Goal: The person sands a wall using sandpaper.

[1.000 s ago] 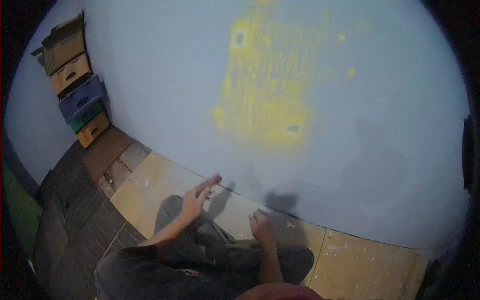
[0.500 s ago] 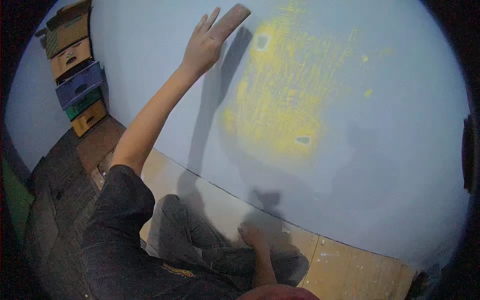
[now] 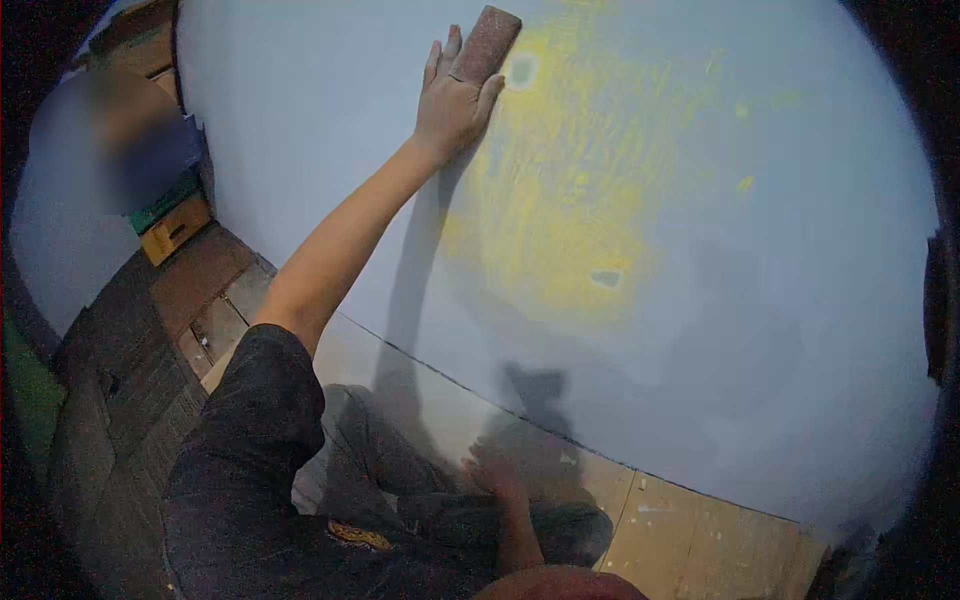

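My left hand (image 3: 450,112) reaches up to the pale wall with its palm side turned to it. It grips a brownish sanding block (image 3: 489,42), thumb along one edge and two fingers sticking up beside it. The block is at the left edge of a scuffed yellow patch (image 3: 575,165) on the wall. A small grey-white spot (image 3: 523,70) is just right of the block, and another spot (image 3: 605,278) lies lower in the patch. Down by my lap, my right hand (image 3: 490,468) rests low near my legs, partly in shadow; its fingers are blurred.
The pale wall (image 3: 800,200) meets a light wooden floor (image 3: 690,520) along a dark seam. At the left stand stacked boxes (image 3: 175,228), partly blurred, beside dark floor matting (image 3: 110,400). My crossed legs (image 3: 370,450) are close to the wall.
My left hand has moved right with the sanding block, which now sits closer to its shadow on the wall and is more upright. My right hand has barely shifted.
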`<state>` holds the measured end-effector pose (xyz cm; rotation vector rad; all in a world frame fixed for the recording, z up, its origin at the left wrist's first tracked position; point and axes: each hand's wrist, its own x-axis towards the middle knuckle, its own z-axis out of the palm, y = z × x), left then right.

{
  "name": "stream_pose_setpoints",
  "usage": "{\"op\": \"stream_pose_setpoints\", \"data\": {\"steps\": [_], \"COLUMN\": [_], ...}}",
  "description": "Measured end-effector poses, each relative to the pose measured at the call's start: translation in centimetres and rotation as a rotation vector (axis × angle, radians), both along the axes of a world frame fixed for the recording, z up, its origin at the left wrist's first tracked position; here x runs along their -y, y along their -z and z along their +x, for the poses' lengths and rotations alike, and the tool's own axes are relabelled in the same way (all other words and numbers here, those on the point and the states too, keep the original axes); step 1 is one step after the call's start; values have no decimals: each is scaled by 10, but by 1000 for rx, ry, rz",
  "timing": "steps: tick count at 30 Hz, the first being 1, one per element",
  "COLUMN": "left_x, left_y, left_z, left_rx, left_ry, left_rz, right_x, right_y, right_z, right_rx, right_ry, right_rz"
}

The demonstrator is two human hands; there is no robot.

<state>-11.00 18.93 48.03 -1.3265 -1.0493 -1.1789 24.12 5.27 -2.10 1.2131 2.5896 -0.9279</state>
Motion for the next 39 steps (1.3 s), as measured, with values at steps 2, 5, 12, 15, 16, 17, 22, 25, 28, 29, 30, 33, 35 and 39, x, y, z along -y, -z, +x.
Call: {"op": "stream_pose_setpoints", "data": {"steps": [2, 5, 12, 15, 16, 17, 22, 25, 28, 29, 30, 33, 35, 39], "left_x": [-2, 1, -2, 0, 0, 3, 19, 6, 37, 9, 11, 8, 16, 15], "left_y": [-1, -4, 18, 51, 45, 36, 28, 57, 3, -1, 1, 36, 22, 11], "left_z": [-3, -23, 9, 47, 34, 17, 12, 2, 5, -44, -27, 11, -12, -2], "left_rx": [-60, -77, -61, -274, -172, -70, 148, -184, 301, 324, 252, -41, 113, 47], "left_ry": [4, -5, -98, -86, -182, -276, -199, -220, 15, -689, -448, 82, -145, 113], "left_rz": [6, 13, -63, -168, -102, -29, -4, -228, -46, -319, -215, -79, -52, -23], "right_x": [-3, 7, 8, 18, 24, 29, 11, 4, -20, -7, 0, -34, -32, 3], "right_y": [27, 27, -23, -56, -58, -60, -33, -22, 52, 31, 18, 152, 129, -22], "right_z": [7, 24, -1, -6, -5, -8, 15, 5, 5, -5, -4, -1, 8, 0], "right_rx": [-117, -157, -156, -74, -67, -60, -166, -114, -287, -269, -239, -215, -247, -198], "right_ry": [-35, -22, -79, -78, -7, 68, 39, 94, -161, -33, -47, -88, -44, -85], "right_rz": [127, 172, 190, 169, 79, -3, 170, 190, 242, 87, 127, 174, 147, 150]}}
